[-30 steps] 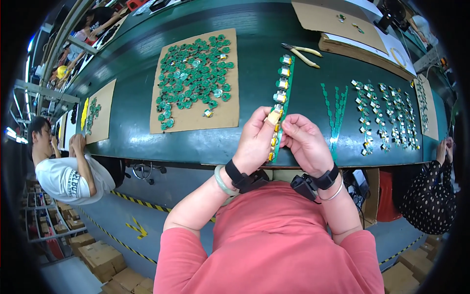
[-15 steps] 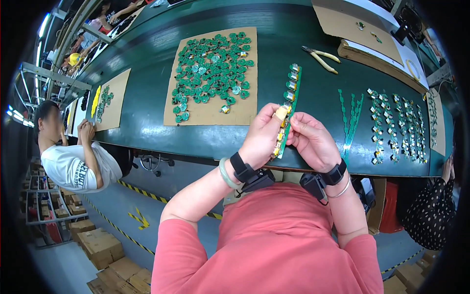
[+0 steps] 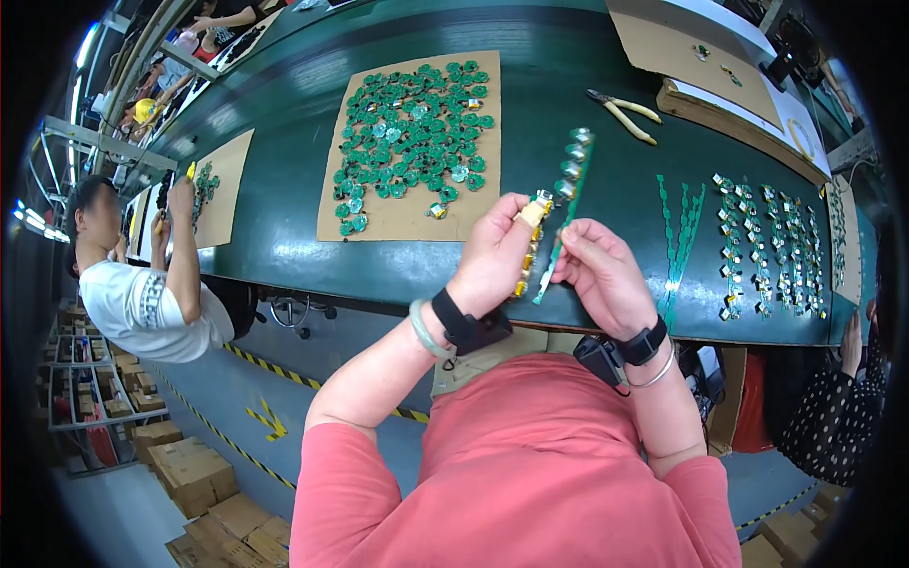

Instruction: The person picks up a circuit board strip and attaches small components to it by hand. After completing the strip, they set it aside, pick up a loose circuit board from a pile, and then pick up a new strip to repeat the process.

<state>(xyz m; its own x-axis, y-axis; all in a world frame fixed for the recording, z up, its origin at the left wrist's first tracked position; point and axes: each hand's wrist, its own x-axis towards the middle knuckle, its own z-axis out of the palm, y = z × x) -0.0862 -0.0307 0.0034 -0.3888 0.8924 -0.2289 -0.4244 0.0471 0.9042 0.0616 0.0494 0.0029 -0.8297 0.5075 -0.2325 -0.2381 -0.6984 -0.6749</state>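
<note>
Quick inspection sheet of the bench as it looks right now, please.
Surface: dark green bench top, long and curved by the lens.
Job's things: narrow green strip of small circuit boards, held up off the bench; cardboard sheet heaped with round green boards.
Clutter: yellow-handled pliers; rows of small assembled parts; loose green strips.
Grippers: left hand and right hand both pinch the strip.
Cables: nothing seen.
Surroundings: seated co-worker in white shirt; cardboard boxes on floor.

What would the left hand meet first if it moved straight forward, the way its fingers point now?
Probably the green strip right beside the left hand; beyond it lie yellow-handled pliers. Depth is unclear.
</note>
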